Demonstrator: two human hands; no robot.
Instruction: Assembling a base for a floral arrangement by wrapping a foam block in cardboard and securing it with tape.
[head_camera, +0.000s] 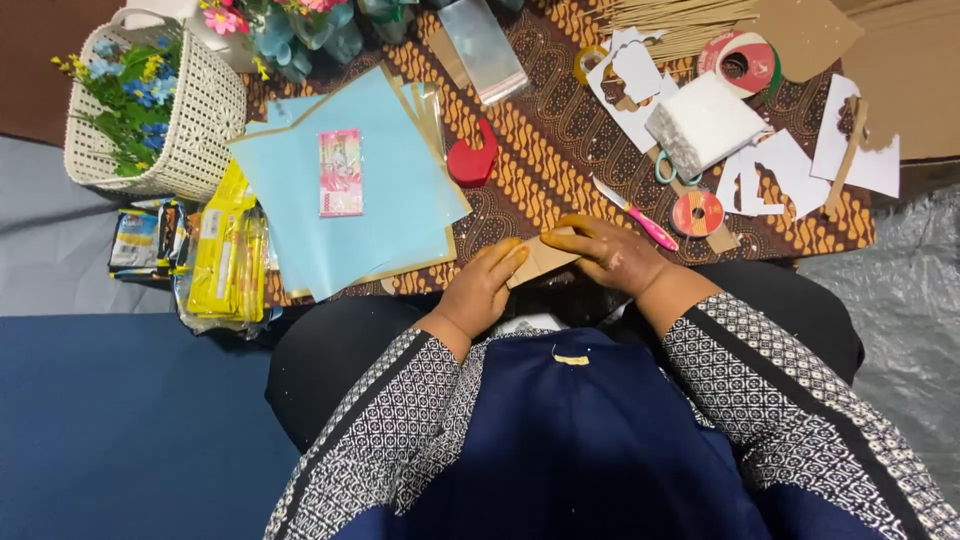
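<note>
1. left hand (482, 288) and right hand (607, 255) both pinch brown card (540, 258), one on each end
2. card sits between hands at cloth (540, 170) edge, long axis left-right
3. pink cutter (640, 218) just beyond right hand

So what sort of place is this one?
Probably a home craft spot on the floor: a patterned cloth spread with light blue paper sheets, tape rolls and paper cut-outs.
</note>
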